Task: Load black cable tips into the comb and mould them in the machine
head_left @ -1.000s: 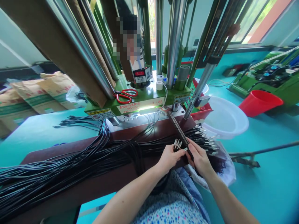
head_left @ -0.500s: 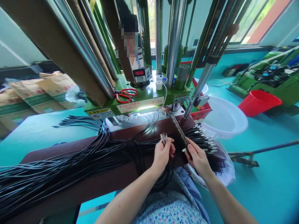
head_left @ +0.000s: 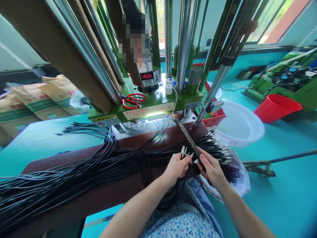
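My left hand is closed round several black cables whose metal-tipped connectors stick up above the fingers. My right hand grips the near end of a long, narrow dark metal bar with slots along it. The bar slants away from me toward the green press. A small pale connector shows at the bar's near end, close to my right fingers. Between the two hands there is only a small gap. Black cables run across the brown bench, and their connector ends lie to the right of the bar.
Red-handled scissors and white spools lie on the press. Steel columns rise from it. A white basin and a red bucket stand at right. Behind the press is another person. Paper sacks stand at left.
My left hand has moved right, closer to the bar, and the connectors in it have fanned apart. The right hand still holds the bar, whose far end has shifted slightly left.
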### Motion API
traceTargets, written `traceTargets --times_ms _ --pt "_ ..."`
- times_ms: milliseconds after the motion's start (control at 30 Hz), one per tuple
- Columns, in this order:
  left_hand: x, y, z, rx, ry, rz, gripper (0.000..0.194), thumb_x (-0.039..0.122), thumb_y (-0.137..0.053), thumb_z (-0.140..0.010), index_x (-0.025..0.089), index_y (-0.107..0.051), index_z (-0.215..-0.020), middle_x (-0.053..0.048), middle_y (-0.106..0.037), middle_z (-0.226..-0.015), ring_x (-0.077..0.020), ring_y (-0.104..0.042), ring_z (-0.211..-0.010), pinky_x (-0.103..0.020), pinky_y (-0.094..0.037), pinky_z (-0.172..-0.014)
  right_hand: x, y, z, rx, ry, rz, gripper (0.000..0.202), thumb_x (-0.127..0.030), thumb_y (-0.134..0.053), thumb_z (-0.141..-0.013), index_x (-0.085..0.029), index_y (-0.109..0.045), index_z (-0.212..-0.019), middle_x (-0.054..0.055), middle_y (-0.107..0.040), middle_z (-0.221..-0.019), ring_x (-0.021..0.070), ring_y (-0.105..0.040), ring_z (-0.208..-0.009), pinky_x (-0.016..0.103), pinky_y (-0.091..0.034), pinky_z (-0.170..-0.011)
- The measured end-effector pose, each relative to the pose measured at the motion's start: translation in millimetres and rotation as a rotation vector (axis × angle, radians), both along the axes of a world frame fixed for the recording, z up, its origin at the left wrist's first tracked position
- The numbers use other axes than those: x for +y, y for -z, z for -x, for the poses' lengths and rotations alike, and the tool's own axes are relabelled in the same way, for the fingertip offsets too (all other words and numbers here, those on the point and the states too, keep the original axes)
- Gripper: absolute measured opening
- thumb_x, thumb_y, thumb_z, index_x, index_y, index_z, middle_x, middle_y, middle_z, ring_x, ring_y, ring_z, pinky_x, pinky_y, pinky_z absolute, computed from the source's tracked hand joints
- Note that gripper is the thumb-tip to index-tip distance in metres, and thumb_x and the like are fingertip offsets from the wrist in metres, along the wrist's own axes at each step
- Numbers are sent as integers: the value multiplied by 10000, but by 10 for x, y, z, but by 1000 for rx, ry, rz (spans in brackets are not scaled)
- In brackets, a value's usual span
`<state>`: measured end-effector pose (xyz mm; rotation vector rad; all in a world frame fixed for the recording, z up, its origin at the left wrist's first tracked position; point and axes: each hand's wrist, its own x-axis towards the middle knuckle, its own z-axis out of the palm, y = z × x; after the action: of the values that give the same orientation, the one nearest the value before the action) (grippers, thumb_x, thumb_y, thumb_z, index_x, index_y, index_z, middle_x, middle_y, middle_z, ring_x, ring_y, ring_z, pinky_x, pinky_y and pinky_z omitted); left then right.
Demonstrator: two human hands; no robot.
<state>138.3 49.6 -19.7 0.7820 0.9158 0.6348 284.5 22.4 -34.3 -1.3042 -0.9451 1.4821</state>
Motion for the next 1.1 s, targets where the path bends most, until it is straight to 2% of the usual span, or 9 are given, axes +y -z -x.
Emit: traceTargets --times_ms 333,533,600,700,800,867,933,1033,1100 --pt "19 -48 25 -74 75 59 342 461 -569 -701 150 -441 -644 81 -242 -363 -37 -165 -298 -180 -126 -299 -11 2 -21 -12 -37 -18 618 -481 -479 -828 -150 -359 -1336 -60 -332 -483 34 -246 -351 161 -174 -331" --pt "-1 2 23 44 11 -18 404 521 -569 -687 140 -440 -648 83 -259 -365 -25 -158 -290 -174 -118 -294 -20 123 -24 -182 -102 -137 537 -421 -475 -846 -175 -409 -1319 -16 -412 -580 66 -327 -493 187 -276 -435" --pt "9 -17 47 79 -38 -92 430 546 -546 -705 124 -462 -680 55 -343 -409 -38 -270 -310 -172 -195 -303 -21 120 -17 -140 -87 -110 532 -431 -485 -837 -175 -433 -1300 -14 -422 -581 68 -334 -491 189 -275 -432" --pt "58 -97 102 42 -243 -177 440 550 -530 -728 118 -486 -801 27 -430 -549 -62 -421 -422 -177 -325 -362 -27 30 2 -61 -38 -26 573 -480 -503 -811 -167 -441 -1287 -31 -384 -526 52 -301 -428 172 -219 -382" --pt "108 -163 120 -51 -401 -130 372 518 -514 -757 182 -406 -876 79 -320 -524 -34 -288 -368 -149 -237 -324 -29 -64 18 -36 38 22 613 -499 -522 -792 -178 -416 -1304 -51 -337 -489 37 -270 -376 153 -182 -346" --pt "116 -166 89 -55 -382 -48 342 492 -504 -769 213 -323 -846 99 -260 -490 -31 -204 -336 -135 -149 -305 -22 -73 17 -8 46 32 644 -510 -544 -772 -181 -408 -1310 -54 -338 -488 33 -270 -365 148 -181 -333" --pt "104 -143 40 -12 -309 -9 348 478 -509 -765 213 -287 -808 106 -259 -470 -31 -186 -325 -132 -122 -297 -10 -42 7 13 26 30 666 -523 -566 -749 -172 -425 -1297 -54 -344 -484 32 -273 -358 146 -184 -325" --pt "76 -104 -12 28 -194 -49 353 462 -551 -735 189 -330 -769 106 -272 -433 -25 -184 -313 -141 -135 -285 4 -1 -5 8 41 25 668 -532 -590 -722 -154 -468 -1259 -48 -360 -480 31 -280 -356 146 -186 -318" --pt "70 -94 -17 32 -169 -56 362 444 -590 -705 175 -350 -738 105 -270 -405 -23 -192 -302 -146 -144 -282 6 -15 0 5 54 39 666 -531 -602 -712 -151 -482 -1246 -44 -360 -485 36 -298 -371 145 -197 -323"
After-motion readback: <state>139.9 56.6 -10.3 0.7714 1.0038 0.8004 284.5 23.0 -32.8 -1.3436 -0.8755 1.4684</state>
